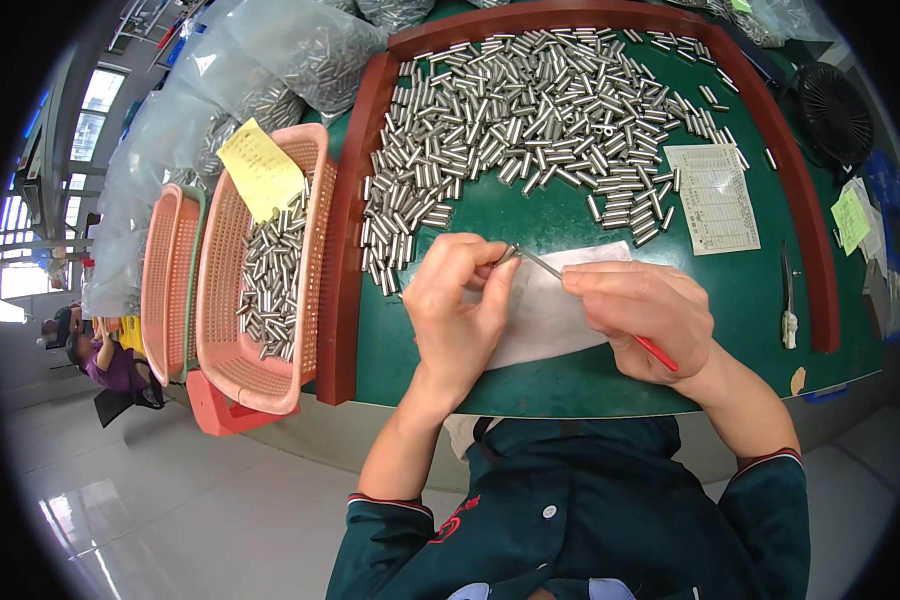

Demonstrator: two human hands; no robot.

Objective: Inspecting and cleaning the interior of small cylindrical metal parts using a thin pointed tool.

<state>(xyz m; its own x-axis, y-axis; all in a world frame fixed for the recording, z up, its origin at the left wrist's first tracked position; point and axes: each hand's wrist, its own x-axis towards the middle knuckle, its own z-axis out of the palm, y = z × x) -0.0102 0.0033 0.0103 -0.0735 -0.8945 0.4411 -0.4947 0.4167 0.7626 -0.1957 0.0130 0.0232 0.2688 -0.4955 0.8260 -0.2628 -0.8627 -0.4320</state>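
Observation:
My left hand (458,300) pinches a small metal tube (510,254) between thumb and fingertips. In my right hand (650,315) is a thin metal rod tool with a red handle (656,353); its shaft (541,265) points left, its tip close to the tube's end. Whether the tip is inside the tube or only touching it is too small to tell. A white cloth (545,325) lies on the green tabletop under both hands. Beyond them spreads a large pile of loose short metal tubes (530,120), several of which show hollow ends.
Red-brown rails (345,230) frame the green table (750,350). On the left stand pink baskets (210,330), one holding metal tubes and a yellow note (262,170). Behind are filled plastic bags (315,65). A printed sheet (712,200), long slim tool (787,300) and black fan (832,110) are right.

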